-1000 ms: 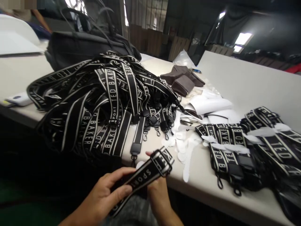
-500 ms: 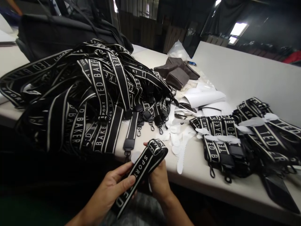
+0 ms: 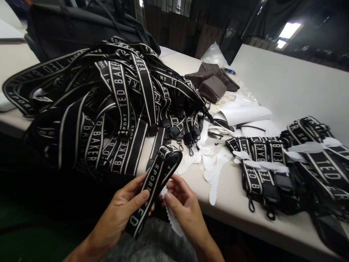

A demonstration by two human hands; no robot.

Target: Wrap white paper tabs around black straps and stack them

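A black-and-white lettered bag strap (image 3: 152, 183), folded into a looped bundle, is gripped by my left hand (image 3: 120, 209), thumb on top and fingers behind. My right hand (image 3: 187, 209) pinches a white strip with a serrated edge (image 3: 173, 220) between thumb and fingers, just right of the bundle. Part of the strip is hidden by the thumb and strap. Left of my hands lies a large tangled pile of matching straps (image 3: 120, 91). More white serrated strips (image 3: 217, 174) are scattered on the table beyond my right hand.
Folded straps banded with white strips (image 3: 261, 167) lie in stacks on the right of the table (image 3: 196, 191). Dark brown pouches (image 3: 212, 87), rolled white sheets (image 3: 245, 114) and a clear plastic bag (image 3: 214, 54) are farther back. A big black bag (image 3: 89, 29) stands behind the pile.
My right hand has come out from behind the folded strap to its right side, and the white strip it holds now shows. The bundle has shifted slightly left.
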